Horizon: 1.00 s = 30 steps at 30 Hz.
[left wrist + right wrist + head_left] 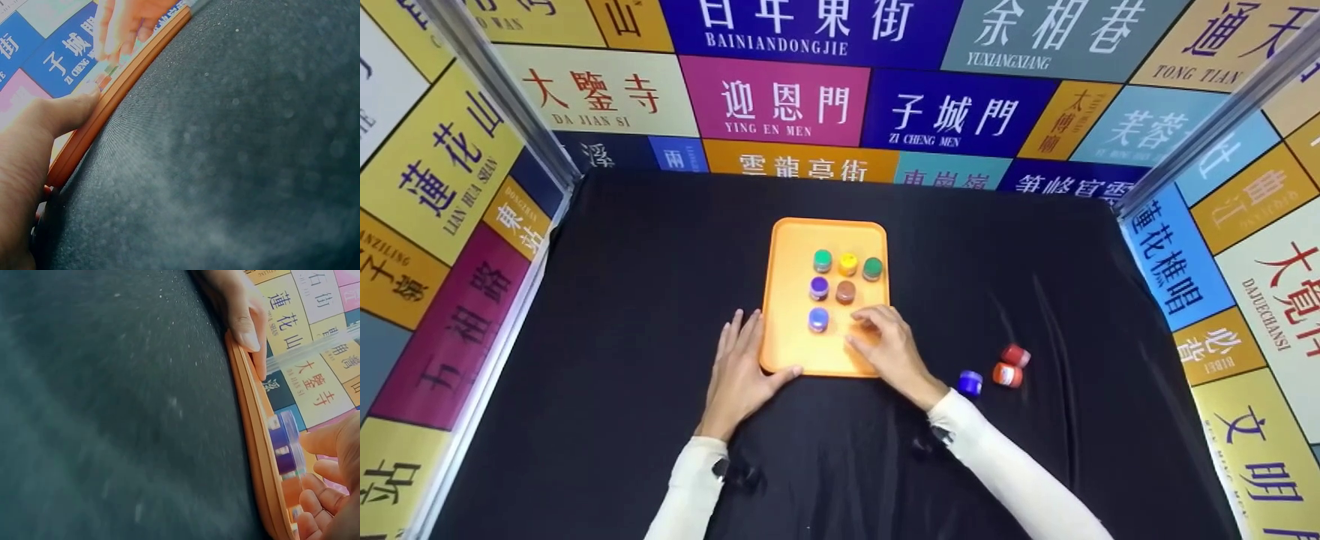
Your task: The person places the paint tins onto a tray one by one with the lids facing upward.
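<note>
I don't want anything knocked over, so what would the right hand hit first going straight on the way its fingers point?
Most likely the light-blue jar on the orange tray, just ahead of the right hand; the hand's height is unclear, so it might pass above.

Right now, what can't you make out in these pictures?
- Head view: lettering on the orange-red jar, too small and blurred.
- Left wrist view: most fingers of the left hand, hidden behind its palm and the tray.
- Right wrist view: part of the right hand, cut off by the right edge.
</note>
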Tool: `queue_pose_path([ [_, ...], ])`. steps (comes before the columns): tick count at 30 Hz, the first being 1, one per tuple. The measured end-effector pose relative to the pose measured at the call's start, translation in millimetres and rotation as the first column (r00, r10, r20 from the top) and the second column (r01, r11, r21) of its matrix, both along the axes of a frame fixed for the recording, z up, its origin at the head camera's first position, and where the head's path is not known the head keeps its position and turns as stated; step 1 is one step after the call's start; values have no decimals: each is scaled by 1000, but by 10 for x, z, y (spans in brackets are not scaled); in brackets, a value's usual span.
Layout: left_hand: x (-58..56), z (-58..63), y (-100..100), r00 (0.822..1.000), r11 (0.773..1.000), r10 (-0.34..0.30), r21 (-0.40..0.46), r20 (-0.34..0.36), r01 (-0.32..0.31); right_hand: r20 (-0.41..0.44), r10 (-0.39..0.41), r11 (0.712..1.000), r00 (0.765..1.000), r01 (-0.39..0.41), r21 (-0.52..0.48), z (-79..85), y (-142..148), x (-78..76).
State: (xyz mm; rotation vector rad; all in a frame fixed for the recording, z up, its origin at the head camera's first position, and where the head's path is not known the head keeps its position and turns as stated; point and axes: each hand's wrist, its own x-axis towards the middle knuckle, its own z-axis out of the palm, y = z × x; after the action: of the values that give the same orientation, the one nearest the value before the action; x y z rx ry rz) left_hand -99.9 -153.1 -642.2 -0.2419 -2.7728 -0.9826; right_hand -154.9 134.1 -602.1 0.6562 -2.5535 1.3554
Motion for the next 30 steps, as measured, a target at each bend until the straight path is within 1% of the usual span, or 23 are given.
queue_pose_path([
  [3, -3, -4, 4, 1000, 1000, -1, 7, 8, 1, -7, 0, 1000, 1000, 0, 16, 26, 134, 25],
  [8, -2, -8, 0, 1000, 1000, -6, 12, -8, 6, -8, 7, 999, 1000, -7, 51, 74, 352, 96],
  [12, -3, -3, 2, 1000, 1000, -5, 10, -6, 5, -63, -7, 998, 998, 12, 69, 112, 508, 150],
  [16, 4, 1, 1, 1000, 1000, -4, 4, 1, 4, -122, -21, 997, 992, 30, 67, 137, 652, 198],
  [19, 9, 6, -1, 1000, 1000, -2, 2, 6, 2, -137, -30, 996, 990, 40, 74, 131, 766, 242],
  [25, 8, 18, -4, 1000, 1000, 2, 5, 12, -2, -134, -44, 993, 990, 58, 101, 89, 977, 316],
  [30, 3, 9, -2, 1000, 1000, -1, 4, 13, 1, -156, -73, 990, 985, 90, 107, 62, 1134, 359],
])
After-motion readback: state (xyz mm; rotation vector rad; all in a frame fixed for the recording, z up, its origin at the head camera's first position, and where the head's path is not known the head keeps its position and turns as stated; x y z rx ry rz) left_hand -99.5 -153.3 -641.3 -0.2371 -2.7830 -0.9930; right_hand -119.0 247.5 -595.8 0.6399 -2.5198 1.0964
